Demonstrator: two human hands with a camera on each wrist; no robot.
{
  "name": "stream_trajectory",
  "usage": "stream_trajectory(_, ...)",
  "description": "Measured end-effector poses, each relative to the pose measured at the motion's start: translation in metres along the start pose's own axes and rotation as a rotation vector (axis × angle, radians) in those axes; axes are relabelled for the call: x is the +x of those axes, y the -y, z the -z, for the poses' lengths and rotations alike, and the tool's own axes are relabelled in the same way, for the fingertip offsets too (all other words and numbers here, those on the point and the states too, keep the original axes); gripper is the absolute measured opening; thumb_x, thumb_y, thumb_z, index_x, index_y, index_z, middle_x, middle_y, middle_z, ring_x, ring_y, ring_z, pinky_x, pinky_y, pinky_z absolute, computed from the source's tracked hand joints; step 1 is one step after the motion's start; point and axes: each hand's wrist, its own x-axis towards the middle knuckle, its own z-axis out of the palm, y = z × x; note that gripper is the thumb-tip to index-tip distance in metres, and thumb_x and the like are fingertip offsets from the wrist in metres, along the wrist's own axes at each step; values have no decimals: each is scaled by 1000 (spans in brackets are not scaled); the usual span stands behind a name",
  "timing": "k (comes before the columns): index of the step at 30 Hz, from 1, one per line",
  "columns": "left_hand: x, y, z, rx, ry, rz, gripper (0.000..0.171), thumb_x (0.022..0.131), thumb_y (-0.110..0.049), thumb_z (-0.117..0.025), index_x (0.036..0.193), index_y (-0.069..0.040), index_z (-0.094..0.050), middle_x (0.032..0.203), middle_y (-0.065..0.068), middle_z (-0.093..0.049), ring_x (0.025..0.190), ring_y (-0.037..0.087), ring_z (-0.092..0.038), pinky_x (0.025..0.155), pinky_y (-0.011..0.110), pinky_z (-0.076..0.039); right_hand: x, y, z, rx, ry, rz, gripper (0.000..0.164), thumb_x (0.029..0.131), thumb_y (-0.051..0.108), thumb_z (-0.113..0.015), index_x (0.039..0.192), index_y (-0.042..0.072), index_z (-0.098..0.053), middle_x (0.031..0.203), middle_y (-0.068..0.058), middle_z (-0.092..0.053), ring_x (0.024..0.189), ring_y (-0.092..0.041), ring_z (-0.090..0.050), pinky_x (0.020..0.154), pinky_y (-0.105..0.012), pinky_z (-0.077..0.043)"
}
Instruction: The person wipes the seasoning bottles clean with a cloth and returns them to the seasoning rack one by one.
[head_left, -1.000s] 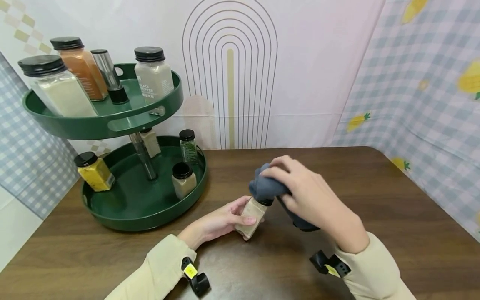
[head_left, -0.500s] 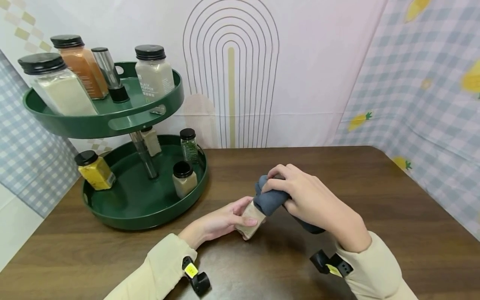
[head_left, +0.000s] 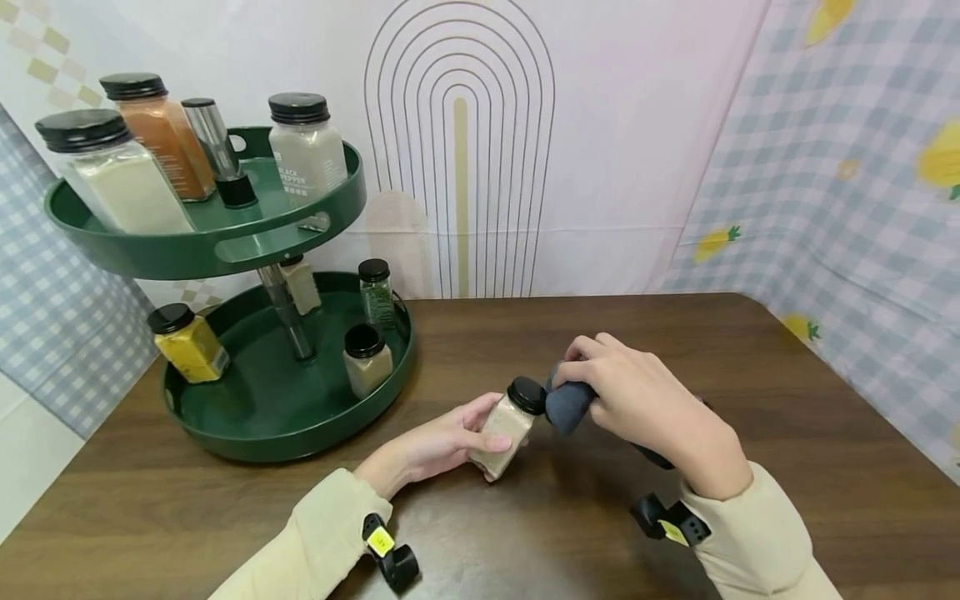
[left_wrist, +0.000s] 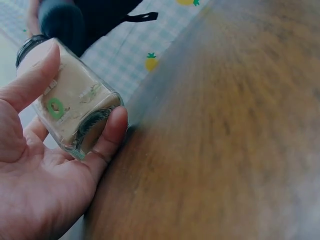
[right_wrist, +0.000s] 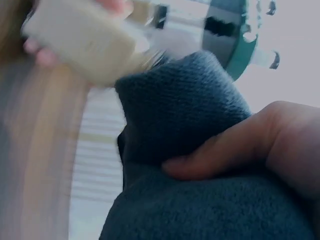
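Observation:
My left hand grips a small square glass spice jar with a black lid and pale powder inside, tilted so the lid points up and right. In the left wrist view the thumb lies along one face of the jar, with a finger at its base. My right hand holds a bunched dark blue-grey cloth just right of the lid. The right wrist view shows the thumb pressed into the folded cloth, whose edge overlaps the jar's lid end there.
A green two-tier rack stands at the left, with larger jars on its upper tray. Its lower tray bears several small jars, including a yellow one and a green-flecked one. Brown wooden table extends to the right.
The cloth has moved from over the jar's lid down and right, uncovering the black lid. My right hand has shifted right with it; the left hand and jar stay in place.

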Motion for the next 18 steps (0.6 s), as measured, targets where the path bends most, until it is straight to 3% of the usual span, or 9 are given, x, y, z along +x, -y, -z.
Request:
stream_trajectory(3, 0, 0, 0, 12, 6, 2, 62, 87, -15, -64, 139, -12, -30, 126, 15, -52, 108, 18, -55, 89, 32, -45, 0, -3, 0, -25, -4, -56, 39, 72, -7, -60, 94, 25, -69, 97, 2, -59, 90, -19, -53, 56, -34, -44)
stream_trajectory(7, 0, 0, 0, 10, 1, 1, 62, 87, -14, -64, 139, -12, -32, 127, 16, -52, 106, 17, -55, 87, 32, -46, 1, -4, 3, 9, -153, -74, 40, 75, -4, -61, 104, 23, -67, 105, -1, -60, 96, -22, -56, 63, -43, -49)
stream_trajectory(10, -1, 0, 1, 9, 5, 2, 64, 86, -16, -66, 140, -12, -31, 125, 14, -53, 106, 16, -56, 87, 32, -46, 4, 0, 0, 69, -244, -18, 41, 76, -2, -63, 109, 22, -66, 110, -2, -61, 100, -23, -58, 73, -45, -51)
stream_trajectory(14, -3, 0, 3, 8, 24, 6, 74, 85, -20, -68, 144, -13, -24, 125, 10, -54, 106, 16, -55, 90, 31, -44, 11, 8, -11, 128, -182, 66, 45, 75, -3, -63, 113, 21, -65, 111, -2, -61, 101, -22, -59, 79, -43, -50)
stream_trajectory(18, -3, 0, 4, 6, 40, 13, 76, 84, -22, -68, 145, -13, -23, 125, 9, -54, 107, 16, -55, 91, 32, -44, 13, 10, -19, 136, -125, 47, 46, 74, -5, -60, 110, 23, -66, 108, 2, -62, 98, -18, -58, 78, -41, -50)
